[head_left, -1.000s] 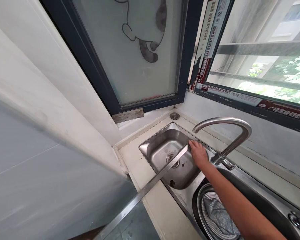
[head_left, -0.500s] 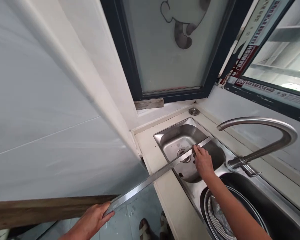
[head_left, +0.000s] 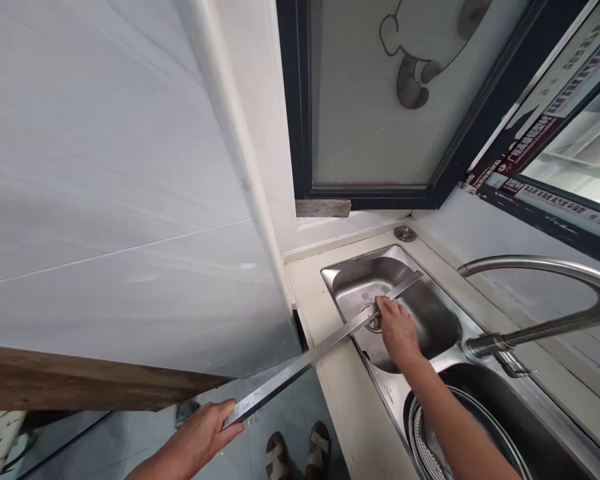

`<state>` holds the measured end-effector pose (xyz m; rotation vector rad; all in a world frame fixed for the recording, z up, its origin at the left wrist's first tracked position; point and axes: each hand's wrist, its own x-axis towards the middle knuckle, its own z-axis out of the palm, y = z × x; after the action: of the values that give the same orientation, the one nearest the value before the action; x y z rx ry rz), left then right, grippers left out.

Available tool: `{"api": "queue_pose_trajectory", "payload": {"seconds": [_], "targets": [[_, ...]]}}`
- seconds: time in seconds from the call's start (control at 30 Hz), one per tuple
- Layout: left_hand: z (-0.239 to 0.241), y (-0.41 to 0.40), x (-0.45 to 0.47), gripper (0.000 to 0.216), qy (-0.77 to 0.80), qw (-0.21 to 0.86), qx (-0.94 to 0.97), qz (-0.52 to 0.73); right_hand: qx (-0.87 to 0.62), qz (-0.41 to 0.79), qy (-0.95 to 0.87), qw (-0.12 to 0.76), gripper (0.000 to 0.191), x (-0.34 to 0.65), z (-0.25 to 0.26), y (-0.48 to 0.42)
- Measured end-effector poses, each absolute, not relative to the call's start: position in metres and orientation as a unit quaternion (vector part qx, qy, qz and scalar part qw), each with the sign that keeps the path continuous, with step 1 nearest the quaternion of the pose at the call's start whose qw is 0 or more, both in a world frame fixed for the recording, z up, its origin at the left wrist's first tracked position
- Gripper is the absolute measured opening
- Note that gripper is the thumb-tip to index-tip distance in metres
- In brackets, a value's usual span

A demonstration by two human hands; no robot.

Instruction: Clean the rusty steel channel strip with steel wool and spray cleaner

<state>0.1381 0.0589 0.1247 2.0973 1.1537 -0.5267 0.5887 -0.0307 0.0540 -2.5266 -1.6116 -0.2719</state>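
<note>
A long, flat metal bar [head_left: 305,360] slants from above the floor, over the counter edge and across the left sink basin [head_left: 437,313]. My left hand [head_left: 205,430] is closed round its near end, thumb on top, in front of the counter. Farther along, my right hand [head_left: 399,330] pinches the bar over the basin. The far end lies near the basin's back rim; I cannot tell whether it touches. Below the bar, the drain [head_left: 373,323] is partly hidden by the bar and my right fingers.
A curved faucet [head_left: 570,267] rises behind the basins. Round metal ware [head_left: 427,440] sits in the right basin. A large white panel [head_left: 120,200] with a wooden lower edge [head_left: 95,380] stands at left. A dark-framed window [head_left: 370,193] hangs over the corner.
The view has swung left, so the sink and window appear farther right. Relative to the sink, the bar and my right hand have drawn back slightly towards the front left. Both hands keep hold.
</note>
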Motion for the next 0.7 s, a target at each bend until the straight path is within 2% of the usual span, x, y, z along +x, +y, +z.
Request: {"api": "queue_pose_trajectory", "payload": {"seconds": [0.1, 0.17, 0.27, 0.37, 0.5, 0.7], "targets": [[0.126, 0.059, 0.137, 0.035, 0.443, 0.351, 0.803, -0.189, -0.842, -0.099, -0.529, 0.049, 0.059, 0.593, 0.057, -0.027], [0.126, 0.059, 0.136, 0.035, 0.444, 0.358, 0.8, -0.186, -0.816, -0.096, -0.568, 0.053, 0.067, 0.547, 0.049, -0.032], [0.122, 0.058, 0.135, 0.035, 0.449, 0.351, 0.799, -0.191, -0.739, -0.073, -0.66, 0.113, 0.075, 0.463, 0.035, -0.046], [0.112, 0.057, 0.132, 0.034, 0.454, 0.342, 0.798, -0.198, -0.714, -0.044, -0.688, 0.122, 0.077, 0.444, 0.034, -0.047], [0.096, 0.06, 0.125, 0.034, 0.446, 0.361, 0.797, -0.188, -0.808, -0.07, -0.583, 0.049, 0.076, 0.548, 0.048, -0.023], [0.102, 0.067, 0.126, 0.039, 0.452, 0.329, 0.807, -0.192, -0.882, -0.069, -0.466, 0.013, 0.052, 0.717, 0.064, -0.001]]}}
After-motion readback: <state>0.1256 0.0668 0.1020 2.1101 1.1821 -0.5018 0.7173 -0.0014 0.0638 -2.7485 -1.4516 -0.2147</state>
